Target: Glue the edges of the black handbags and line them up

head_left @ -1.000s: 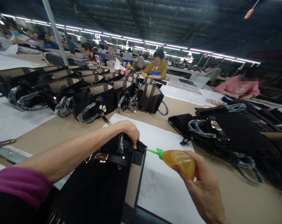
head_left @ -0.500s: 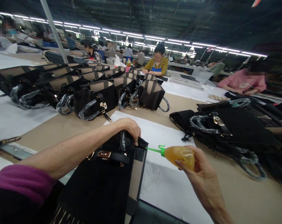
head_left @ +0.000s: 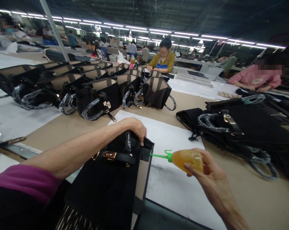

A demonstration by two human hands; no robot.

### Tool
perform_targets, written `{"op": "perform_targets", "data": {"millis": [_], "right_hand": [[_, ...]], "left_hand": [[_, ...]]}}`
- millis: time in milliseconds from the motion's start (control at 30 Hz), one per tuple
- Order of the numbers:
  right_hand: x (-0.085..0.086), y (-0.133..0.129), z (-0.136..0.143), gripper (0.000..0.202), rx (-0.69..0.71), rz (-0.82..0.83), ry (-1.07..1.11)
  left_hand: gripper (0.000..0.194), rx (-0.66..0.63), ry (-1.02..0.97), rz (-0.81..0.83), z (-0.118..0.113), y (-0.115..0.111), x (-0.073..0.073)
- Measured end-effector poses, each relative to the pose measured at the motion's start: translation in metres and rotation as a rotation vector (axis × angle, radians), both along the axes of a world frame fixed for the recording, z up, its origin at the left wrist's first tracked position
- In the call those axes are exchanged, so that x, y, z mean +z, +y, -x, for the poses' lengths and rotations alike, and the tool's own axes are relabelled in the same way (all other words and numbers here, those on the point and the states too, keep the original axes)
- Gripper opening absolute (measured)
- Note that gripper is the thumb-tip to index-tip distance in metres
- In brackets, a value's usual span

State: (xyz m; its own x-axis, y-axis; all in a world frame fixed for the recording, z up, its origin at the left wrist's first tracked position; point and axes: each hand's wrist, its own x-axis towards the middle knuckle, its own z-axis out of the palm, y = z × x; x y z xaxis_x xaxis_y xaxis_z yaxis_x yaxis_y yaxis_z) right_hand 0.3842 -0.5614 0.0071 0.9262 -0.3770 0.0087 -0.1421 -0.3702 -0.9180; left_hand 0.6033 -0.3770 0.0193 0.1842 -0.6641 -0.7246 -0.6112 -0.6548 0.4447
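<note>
A black handbag [head_left: 106,185] with a tan side panel and a gold buckle lies flat in front of me on a white sheet [head_left: 173,179]. My left hand [head_left: 136,127] grips the bag's far top edge, next to its plastic-wrapped handle. My right hand [head_left: 206,179] holds a squeeze bottle of amber glue [head_left: 186,158] with a green nozzle. The nozzle tip touches the bag's upper right corner, just below my left fingers.
A row of upright black and tan bags [head_left: 96,95] stands at the back left. A pile of flat black bags [head_left: 237,131] lies at the right. Other people sit at the far side, one in yellow [head_left: 163,60], one in pink [head_left: 256,80]. A metal strip [head_left: 12,140] lies at the left.
My view has shifted slightly. Both hands and the bottle keep almost the same hold at the bag's corner; the bottle has levelled out a little.
</note>
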Motion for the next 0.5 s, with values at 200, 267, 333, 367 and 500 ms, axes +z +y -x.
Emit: {"op": "perform_targets", "data": {"millis": [200,267,333,367,500], "right_hand": [[0.000,0.002,-0.005,0.047,0.008,0.007,-0.022],[0.000,0.003,-0.003,0.047,0.017,0.012,-0.005],[0.001,0.004,0.001,0.046,0.027,0.023,0.013],[0.001,0.005,0.003,0.046,0.032,0.028,0.023],[0.000,0.006,0.012,0.046,0.062,0.025,0.069]], "left_hand": [[0.031,-0.028,-0.021,-0.062,0.003,-0.002,0.005],[0.030,-0.030,-0.026,-0.060,0.003,-0.002,0.005],[0.030,-0.028,-0.032,-0.048,0.003,-0.002,0.005],[0.029,-0.026,-0.034,-0.037,0.002,-0.002,0.004],[0.027,-0.010,-0.024,0.044,0.002,-0.001,0.001]]}}
